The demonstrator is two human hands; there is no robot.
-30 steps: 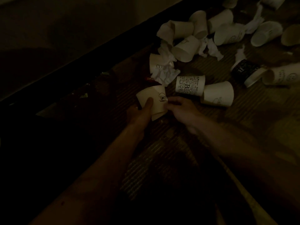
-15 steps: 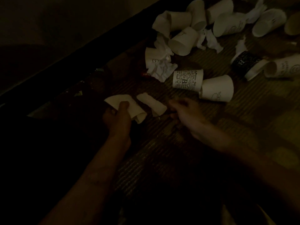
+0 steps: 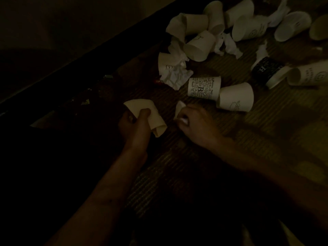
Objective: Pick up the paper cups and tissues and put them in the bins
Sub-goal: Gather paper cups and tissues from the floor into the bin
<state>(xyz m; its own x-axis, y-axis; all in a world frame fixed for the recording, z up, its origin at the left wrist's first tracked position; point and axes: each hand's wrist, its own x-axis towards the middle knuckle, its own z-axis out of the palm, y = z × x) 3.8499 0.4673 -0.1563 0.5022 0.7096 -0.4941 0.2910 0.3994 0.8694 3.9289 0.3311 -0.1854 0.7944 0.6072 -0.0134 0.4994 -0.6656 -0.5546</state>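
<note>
Our left hand grips a flattened paper cup, thumb pressed over it, near the dark left edge of the mat. Just beside it but apart, our right hand is curled round a white scrap; whether it is cup or tissue we cannot tell. With both hands full, we judge the bins come next, but none shows. Beyond the right hand lie a crumpled tissue, a printed cup and a plain cup, the cups on their sides, lengthwise left to right, nearest our right hand.

Very dim, grainy, softly blurred.
</note>
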